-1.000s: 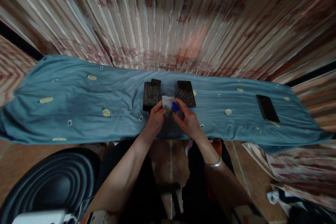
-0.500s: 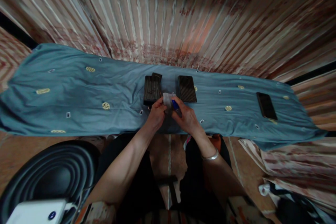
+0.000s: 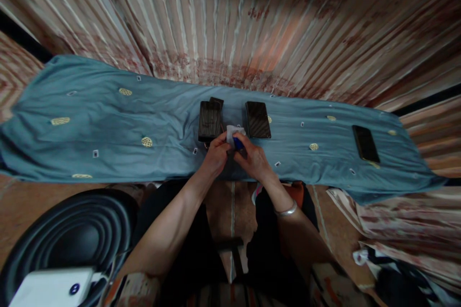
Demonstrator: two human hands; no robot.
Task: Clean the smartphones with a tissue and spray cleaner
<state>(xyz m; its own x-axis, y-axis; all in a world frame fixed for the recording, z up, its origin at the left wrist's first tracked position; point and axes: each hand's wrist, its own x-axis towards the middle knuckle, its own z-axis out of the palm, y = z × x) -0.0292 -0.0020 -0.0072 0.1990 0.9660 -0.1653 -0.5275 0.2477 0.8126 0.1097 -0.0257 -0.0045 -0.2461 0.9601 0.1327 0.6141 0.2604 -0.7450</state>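
Observation:
A small greyish-white cloth (image 3: 232,131) is pinched by my left hand (image 3: 217,156), low over the middle of the covered table. Closed around a small blue object (image 3: 238,143) is my right hand (image 3: 256,158), its fingers right against the cloth. Most of the blue object is hidden, so I cannot tell its exact kind. Just beyond my left hand lies a dark flat device (image 3: 209,121) like a small tablet, with another dark flat piece (image 3: 217,101) showing behind its top edge. Past my right hand rests a second tablet-like dark device (image 3: 258,120).
A black phone-like slab (image 3: 365,143) lies at the right on the blue-green cloth cover (image 3: 173,115). Pleated curtains (image 3: 216,29) hang behind the table. At lower left are a round black ribbed object (image 3: 75,240) and a white box (image 3: 50,288) with a cable.
The blue object has turned and now sits closer against the cloth, more covered by my right fingers. My left hand keeps its pinch on the cloth. The view has shifted slightly.

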